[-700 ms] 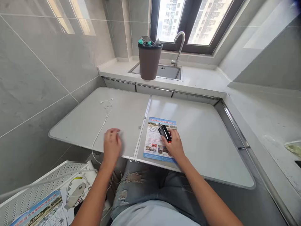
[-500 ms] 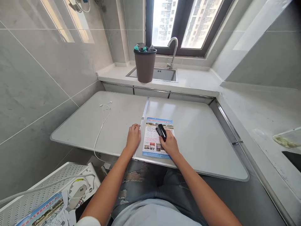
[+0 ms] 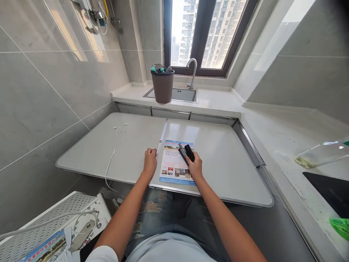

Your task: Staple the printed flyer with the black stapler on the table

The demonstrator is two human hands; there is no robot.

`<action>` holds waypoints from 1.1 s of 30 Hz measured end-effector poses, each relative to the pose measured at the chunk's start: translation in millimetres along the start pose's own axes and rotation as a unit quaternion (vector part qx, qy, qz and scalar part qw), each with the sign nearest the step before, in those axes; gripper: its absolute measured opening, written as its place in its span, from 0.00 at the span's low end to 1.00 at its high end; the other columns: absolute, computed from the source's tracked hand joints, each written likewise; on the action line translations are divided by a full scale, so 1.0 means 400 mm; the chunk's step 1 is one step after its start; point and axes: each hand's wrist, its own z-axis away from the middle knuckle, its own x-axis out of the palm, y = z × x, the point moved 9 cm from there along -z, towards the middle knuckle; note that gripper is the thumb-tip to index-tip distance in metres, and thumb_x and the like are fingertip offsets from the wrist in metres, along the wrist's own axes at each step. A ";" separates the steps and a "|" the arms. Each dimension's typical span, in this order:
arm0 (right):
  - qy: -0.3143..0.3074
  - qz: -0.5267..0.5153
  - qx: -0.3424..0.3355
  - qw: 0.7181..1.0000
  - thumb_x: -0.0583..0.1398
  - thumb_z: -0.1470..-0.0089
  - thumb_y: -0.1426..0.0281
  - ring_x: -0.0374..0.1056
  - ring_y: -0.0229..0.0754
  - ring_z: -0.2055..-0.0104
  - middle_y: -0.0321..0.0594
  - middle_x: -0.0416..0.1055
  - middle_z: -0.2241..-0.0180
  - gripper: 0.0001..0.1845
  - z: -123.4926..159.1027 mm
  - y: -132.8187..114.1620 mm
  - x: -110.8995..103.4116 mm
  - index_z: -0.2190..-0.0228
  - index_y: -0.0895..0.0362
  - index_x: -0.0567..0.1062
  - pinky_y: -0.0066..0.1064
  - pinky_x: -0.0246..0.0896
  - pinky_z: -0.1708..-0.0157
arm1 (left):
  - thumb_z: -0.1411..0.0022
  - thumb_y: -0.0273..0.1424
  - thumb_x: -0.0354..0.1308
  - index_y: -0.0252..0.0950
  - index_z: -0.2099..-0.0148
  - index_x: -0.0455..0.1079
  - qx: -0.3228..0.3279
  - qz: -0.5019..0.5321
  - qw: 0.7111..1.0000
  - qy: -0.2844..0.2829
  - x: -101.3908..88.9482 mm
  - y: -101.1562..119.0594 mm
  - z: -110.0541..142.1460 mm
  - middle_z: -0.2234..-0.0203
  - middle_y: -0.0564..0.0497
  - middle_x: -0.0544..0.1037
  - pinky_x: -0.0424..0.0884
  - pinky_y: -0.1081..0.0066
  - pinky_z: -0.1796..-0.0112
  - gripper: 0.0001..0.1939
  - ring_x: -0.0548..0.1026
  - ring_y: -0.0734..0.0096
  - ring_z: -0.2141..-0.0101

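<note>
A black stapler (image 3: 189, 153) is in my right hand (image 3: 195, 166), with its top arm swung up from the metal magazine and base. It is over a printed flyer (image 3: 170, 162) with blue bands, text and small photos. My right fingers wrap around its rear end. To the left of the flyer, my left hand (image 3: 150, 162) rests on the white folding table (image 3: 218, 156) beside the centre seam. Its fingers are curled closed, and whatever they may hold is hidden.
White earphones with a cable (image 3: 116, 147) lie on the table's left half. A brown bin (image 3: 163, 87) stands by the sink (image 3: 185, 95) and tap. A white perforated rack (image 3: 62, 207) is at lower left. A clear container (image 3: 313, 154) sits on the right counter.
The stapler has been spread open, its top arm now apart from the magazine. My left hand stays closed by the seam. The whole view has shifted slightly.
</note>
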 end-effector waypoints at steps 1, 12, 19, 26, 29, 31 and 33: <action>0.001 -0.005 0.007 1.000 0.60 0.44 0.61 0.72 0.53 0.55 0.46 0.78 0.58 0.17 -0.002 0.008 0.001 0.55 0.55 0.75 0.44 0.66 0.53 | 0.34 0.20 0.48 0.35 0.49 0.74 -0.004 0.011 1.000 0.005 -0.001 -0.003 -0.002 0.57 0.41 0.70 0.70 0.57 0.52 0.16 0.70 0.56 0.54; -0.062 0.027 -0.077 0.995 0.62 0.48 0.67 0.68 0.54 0.53 0.44 0.77 0.58 0.15 0.012 -0.064 0.019 0.57 0.53 0.78 0.46 0.65 0.51 | 0.30 0.25 0.48 0.38 0.51 0.75 0.041 0.083 0.996 -0.014 -0.031 0.037 0.006 0.60 0.46 0.77 0.71 0.65 0.54 0.15 0.76 0.64 0.58; -0.151 0.005 -0.129 0.980 0.65 0.50 0.72 0.67 0.52 0.54 0.41 0.77 0.60 0.16 0.028 -0.092 0.055 0.57 0.51 0.80 0.45 0.65 0.53 | 0.31 0.23 0.50 0.43 0.52 0.79 0.169 0.086 0.978 -0.085 -0.017 0.101 0.033 0.53 0.47 0.80 0.70 0.61 0.47 0.17 0.75 0.64 0.50; -0.183 0.011 -0.132 0.974 0.65 0.51 0.73 0.66 0.53 0.53 0.41 0.76 0.60 0.18 0.034 -0.097 0.069 0.56 0.50 0.80 0.46 0.64 0.52 | 0.30 0.30 0.55 0.42 0.44 0.75 0.131 0.121 0.981 -0.075 -0.023 0.082 0.029 0.55 0.48 0.83 0.71 0.61 0.49 0.15 0.78 0.63 0.53; -0.185 0.012 -0.136 0.973 0.66 0.51 0.74 0.66 0.52 0.53 0.41 0.76 0.60 0.18 0.035 -0.099 0.069 0.56 0.50 0.80 0.45 0.63 0.52 | 0.31 0.32 0.57 0.42 0.49 0.78 0.146 0.117 0.978 -0.091 -0.011 0.084 0.027 0.55 0.47 0.83 0.71 0.59 0.48 0.11 0.78 0.61 0.53; -0.187 0.016 -0.141 0.972 0.65 0.50 0.75 0.66 0.52 0.54 0.41 0.76 0.60 0.18 0.037 -0.099 0.071 0.56 0.51 0.80 0.45 0.63 0.52 | 0.31 0.33 0.58 0.42 0.52 0.79 0.168 0.121 0.973 -0.102 -0.004 0.091 0.027 0.53 0.47 0.83 0.70 0.58 0.46 0.10 0.77 0.60 0.51; -0.189 0.019 -0.146 0.971 0.65 0.50 0.75 0.65 0.51 0.54 0.41 0.76 0.61 0.18 0.038 -0.098 0.074 0.56 0.51 0.80 0.45 0.62 0.53 | 0.32 0.32 0.59 0.42 0.52 0.79 0.186 0.132 0.968 -0.109 0.000 0.099 0.027 0.52 0.47 0.82 0.69 0.57 0.46 0.10 0.76 0.60 0.49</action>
